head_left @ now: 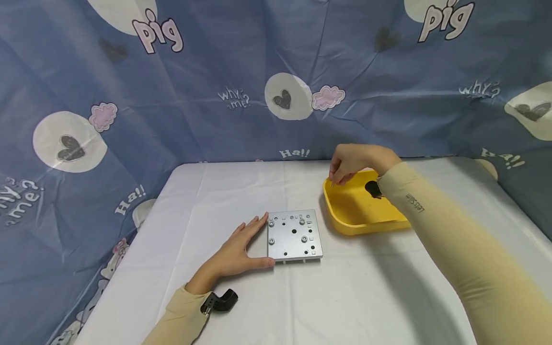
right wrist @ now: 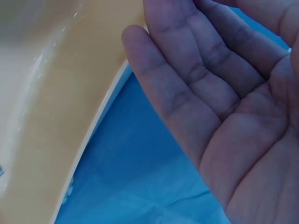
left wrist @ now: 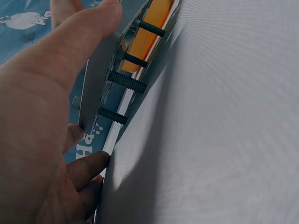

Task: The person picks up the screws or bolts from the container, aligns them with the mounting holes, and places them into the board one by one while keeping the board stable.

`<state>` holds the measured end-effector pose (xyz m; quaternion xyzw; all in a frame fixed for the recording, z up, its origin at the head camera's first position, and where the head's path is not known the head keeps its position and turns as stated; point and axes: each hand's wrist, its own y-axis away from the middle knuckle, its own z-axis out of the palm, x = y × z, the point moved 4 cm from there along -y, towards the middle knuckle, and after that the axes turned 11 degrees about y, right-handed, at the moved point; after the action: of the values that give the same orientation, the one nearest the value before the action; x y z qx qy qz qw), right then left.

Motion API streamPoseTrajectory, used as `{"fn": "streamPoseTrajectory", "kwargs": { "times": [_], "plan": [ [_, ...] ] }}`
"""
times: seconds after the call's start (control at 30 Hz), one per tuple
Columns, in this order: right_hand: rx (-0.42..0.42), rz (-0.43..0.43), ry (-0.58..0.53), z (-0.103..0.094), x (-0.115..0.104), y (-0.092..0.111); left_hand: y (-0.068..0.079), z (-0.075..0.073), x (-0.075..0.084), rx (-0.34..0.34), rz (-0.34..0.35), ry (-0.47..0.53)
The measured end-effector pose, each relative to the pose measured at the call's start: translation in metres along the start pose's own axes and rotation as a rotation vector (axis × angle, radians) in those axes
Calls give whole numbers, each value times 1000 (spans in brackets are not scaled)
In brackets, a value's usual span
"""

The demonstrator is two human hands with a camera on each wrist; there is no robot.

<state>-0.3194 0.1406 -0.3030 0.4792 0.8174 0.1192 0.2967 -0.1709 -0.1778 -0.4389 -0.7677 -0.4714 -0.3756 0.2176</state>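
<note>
A square silver metal plate (head_left: 294, 235) with holes and several socket-head screws stands on the table. Below it, threaded screw shanks (left wrist: 127, 81) stick out in the left wrist view. My left hand (head_left: 239, 251) grips the plate's left side, thumb at the near corner and forefinger at the far corner. Over the far left rim of a yellow tray (head_left: 349, 229), my right hand (head_left: 358, 160) points down with its fingertips together. They pinch what looks like a small screw (head_left: 332, 185), mostly hidden. In the right wrist view the right hand (right wrist: 219, 88) shows its palm; its pinching fingertips are out of frame.
White cloth covers the table (head_left: 233, 196). A blue printed curtain (head_left: 224, 129) hangs behind its far edge. The tray stands right of the plate with a narrow gap between them. A small metallic bit (right wrist: 1, 171) shows at the right wrist view's left edge.
</note>
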Motion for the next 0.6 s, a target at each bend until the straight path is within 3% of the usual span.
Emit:
{"fn": "streamPoseTrajectory", "kwargs": {
  "times": [0.6],
  "plan": [
    [-19, -21, 7, 3, -38, -18, 2, -1, 2, -10, -9, 6]
  ]
}}
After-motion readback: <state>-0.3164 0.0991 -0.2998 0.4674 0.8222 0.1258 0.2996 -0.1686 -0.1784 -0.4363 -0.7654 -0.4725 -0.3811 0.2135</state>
